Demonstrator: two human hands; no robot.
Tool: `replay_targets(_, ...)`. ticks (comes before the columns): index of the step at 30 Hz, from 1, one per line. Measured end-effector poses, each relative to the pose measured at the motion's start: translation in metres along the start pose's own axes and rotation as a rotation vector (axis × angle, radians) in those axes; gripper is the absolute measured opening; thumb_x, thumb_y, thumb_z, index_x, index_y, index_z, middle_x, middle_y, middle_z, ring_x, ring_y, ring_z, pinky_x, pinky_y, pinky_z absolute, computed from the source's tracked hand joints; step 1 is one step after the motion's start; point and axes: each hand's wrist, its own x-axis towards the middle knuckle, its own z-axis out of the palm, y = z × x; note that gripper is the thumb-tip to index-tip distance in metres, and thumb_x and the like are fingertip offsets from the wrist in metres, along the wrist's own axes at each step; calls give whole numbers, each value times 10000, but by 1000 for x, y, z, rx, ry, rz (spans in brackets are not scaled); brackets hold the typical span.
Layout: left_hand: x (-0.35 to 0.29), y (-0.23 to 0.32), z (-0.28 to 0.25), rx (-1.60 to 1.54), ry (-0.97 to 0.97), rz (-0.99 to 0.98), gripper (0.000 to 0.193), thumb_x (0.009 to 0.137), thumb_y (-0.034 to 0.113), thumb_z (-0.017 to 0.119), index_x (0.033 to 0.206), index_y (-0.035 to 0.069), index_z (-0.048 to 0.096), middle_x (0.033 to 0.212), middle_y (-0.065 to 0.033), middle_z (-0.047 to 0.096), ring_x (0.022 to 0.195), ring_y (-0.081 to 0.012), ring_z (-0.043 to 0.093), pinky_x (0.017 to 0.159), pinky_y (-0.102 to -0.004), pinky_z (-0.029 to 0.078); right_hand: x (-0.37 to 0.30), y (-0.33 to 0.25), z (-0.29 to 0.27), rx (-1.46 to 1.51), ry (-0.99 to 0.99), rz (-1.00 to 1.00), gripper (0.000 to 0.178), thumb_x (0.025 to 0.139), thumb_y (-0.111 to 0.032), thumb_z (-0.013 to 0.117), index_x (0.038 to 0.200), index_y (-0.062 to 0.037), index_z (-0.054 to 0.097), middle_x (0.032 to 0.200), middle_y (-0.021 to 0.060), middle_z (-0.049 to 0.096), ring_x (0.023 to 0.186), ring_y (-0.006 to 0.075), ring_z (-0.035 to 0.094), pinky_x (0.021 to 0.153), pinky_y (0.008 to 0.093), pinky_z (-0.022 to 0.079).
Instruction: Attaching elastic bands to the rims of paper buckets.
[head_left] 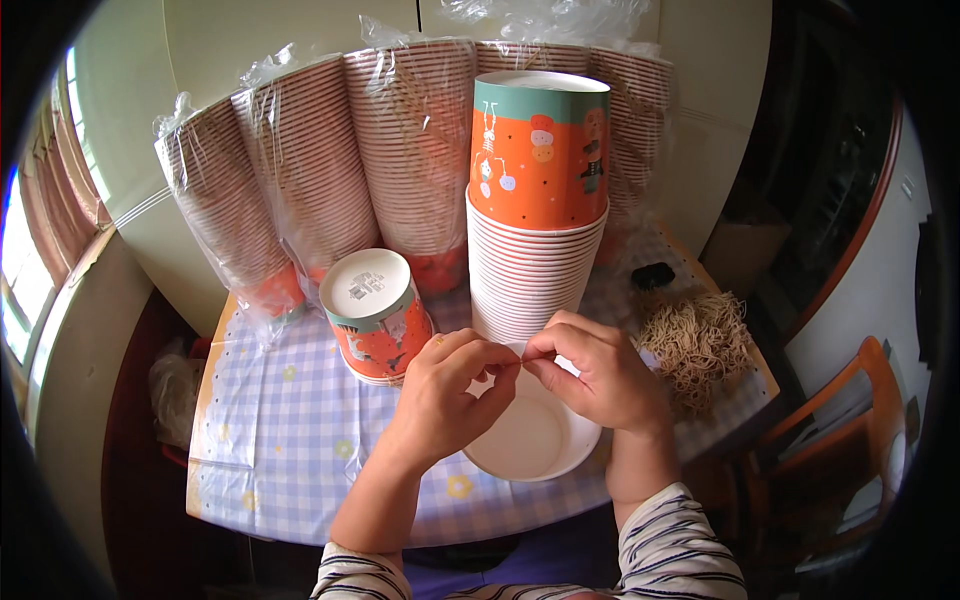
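My left hand (450, 390) and my right hand (597, 368) meet fingertip to fingertip, both pinched closed. Whatever lies between the fingertips is too small to make out. Right below them an open white paper bucket (530, 440) shows its inside. Behind my hands rises a tall stack of upside-down paper buckets (540, 160), the top one orange and green with skeleton and pumpkin figures. Left of that, a short stack of similar upturned buckets (385, 335) stands with its white base up. Beige cord loops (697, 350) are heaped to the right of my right hand.
Several tall bucket stacks in clear plastic (410, 150) line the back of the table. A small black object (653, 276) lies behind the cord heap. The checked tablecloth (290, 460) covers the table, and a wooden chair (850, 440) stands at the right.
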Motion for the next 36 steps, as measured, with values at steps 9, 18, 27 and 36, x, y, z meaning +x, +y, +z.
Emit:
replay_targets(9, 2, 3, -1, 38, 24, 66, 163, 683, -71, 683, 814, 7, 626, 708, -53, 591, 622, -143, 570, 555, -245, 462, -1, -2, 4, 42, 28, 4, 86, 792, 4, 646, 842, 1, 576, 755, 91, 558, 657, 213, 565, 580, 304, 448)
replay_targets(18, 1, 0, -6, 75, 40, 94, 171, 681, -64, 685, 821, 17, 630, 726, -49, 593, 631, -146, 574, 550, -252, 462, 1, -4, 11, 78, 94, 11, 133, 750, 41, 667, 832, -4, 573, 754, 83, 559, 666, 188, 572, 588, 287, 455)
replay_targets(27, 2, 2, -7, 49, 30, 73, 142, 695, 7, 684, 811, 66, 626, 688, -31, 568, 600, -193, 546, 570, -312, 400, 1, -10, 8, -25, 116, -60, 212, 674, 87, 668, 836, -19, 581, 766, 81, 570, 677, 210, 587, 601, 293, 467)
replay_targets(36, 0, 2, -9, 60, 14, 80, 129, 721, 14, 673, 830, 60, 621, 705, -39, 566, 607, -209, 541, 577, -320, 398, 1, -10, 6, -49, 58, -60, 186, 725, 56, 652, 886, -2, 581, 809, 95, 567, 731, 248, 605, 635, 335, 490)
